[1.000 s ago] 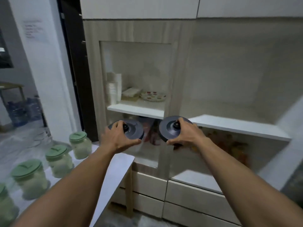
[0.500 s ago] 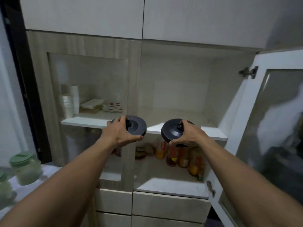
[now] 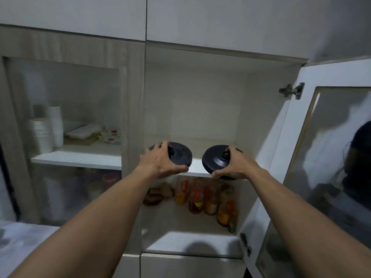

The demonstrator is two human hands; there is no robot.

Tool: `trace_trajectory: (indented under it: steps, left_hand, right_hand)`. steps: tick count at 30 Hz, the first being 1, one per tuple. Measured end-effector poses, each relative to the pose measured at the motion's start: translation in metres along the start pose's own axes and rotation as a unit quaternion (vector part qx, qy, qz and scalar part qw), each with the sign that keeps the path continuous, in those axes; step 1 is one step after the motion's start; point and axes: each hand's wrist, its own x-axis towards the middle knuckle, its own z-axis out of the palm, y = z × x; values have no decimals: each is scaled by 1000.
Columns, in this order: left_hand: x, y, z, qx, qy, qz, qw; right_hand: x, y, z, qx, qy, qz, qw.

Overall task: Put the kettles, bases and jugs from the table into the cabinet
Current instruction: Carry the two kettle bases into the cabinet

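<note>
Head cam: left hand (image 3: pixel 158 163) grips left base (image 3: pixel 181 156); right hand (image 3: pixel 235 167) grips right base (image 3: pixel 213 161); both at shelf (image 3: pixel 197 171) edge

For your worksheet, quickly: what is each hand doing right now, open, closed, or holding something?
Left hand: closed on the left kettle base.
Right hand: closed on the right kettle base.

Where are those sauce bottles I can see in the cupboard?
The sauce bottles stand on the lower shelf of the open right-hand compartment, directly below the white shelf where both hands hold dark round kettle bases, with some brown packets to their left.
</note>
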Motion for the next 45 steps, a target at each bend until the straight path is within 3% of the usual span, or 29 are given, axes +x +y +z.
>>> trace_trajectory:
  steps: [10, 14, 31, 45]
  left_hand:
    - [133, 10, 48, -19, 16, 47, 999]
    - [175, 22, 74, -24, -11, 61, 998]
    - [347, 57, 198, -21, -77, -73, 994]
    - [456, 37, 284, -14, -114, -120, 986]
  right_hand:
    - [97, 32, 7, 5, 18, 48, 999]
    - [134, 50, 14, -1, 10, 69, 998]
    - [349, 138, 58, 5, -60, 103, 993]
    - [474, 178, 120, 46, -100, 93, 990]
